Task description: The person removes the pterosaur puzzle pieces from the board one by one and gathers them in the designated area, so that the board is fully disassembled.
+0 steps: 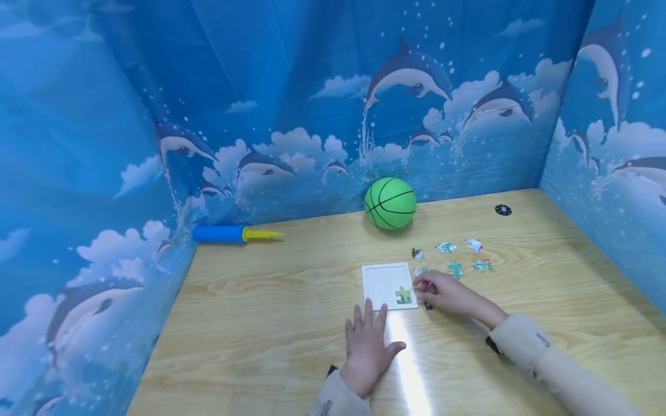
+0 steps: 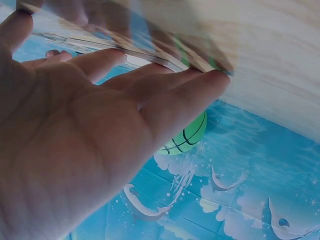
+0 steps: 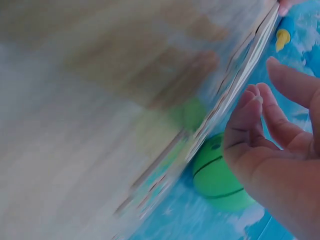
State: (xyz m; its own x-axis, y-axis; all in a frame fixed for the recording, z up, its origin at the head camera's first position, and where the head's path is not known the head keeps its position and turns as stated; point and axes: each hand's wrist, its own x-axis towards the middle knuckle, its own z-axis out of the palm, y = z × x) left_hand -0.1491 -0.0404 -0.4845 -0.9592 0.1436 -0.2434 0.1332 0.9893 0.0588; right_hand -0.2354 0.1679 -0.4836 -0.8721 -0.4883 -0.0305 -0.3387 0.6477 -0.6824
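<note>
A white square puzzle tray [image 1: 381,281] lies on the wooden table, with one green jigsaw piece [image 1: 403,296] in its lower right corner. My left hand [image 1: 366,345] has its fingers spread, the fingertips at the tray's near edge. Just right of the tray is my right hand [image 1: 443,292], fingers bent. In the right wrist view, a gap separates the thumb [image 3: 287,82] from the other fingers, and nothing shows between them. A dark puzzle piece [image 1: 428,305] lies by this hand, which partly covers it. Another piece [image 1: 419,271] sits just beyond the fingers.
Several loose puzzle pieces [image 1: 455,269] lie right of the tray. Behind it stands a green ball [image 1: 390,203]. A blue and yellow hand pump [image 1: 221,234] is at the back left, a black round chip [image 1: 503,210] at the back right. Dolphin-print curtains [image 1: 291,115] border the table.
</note>
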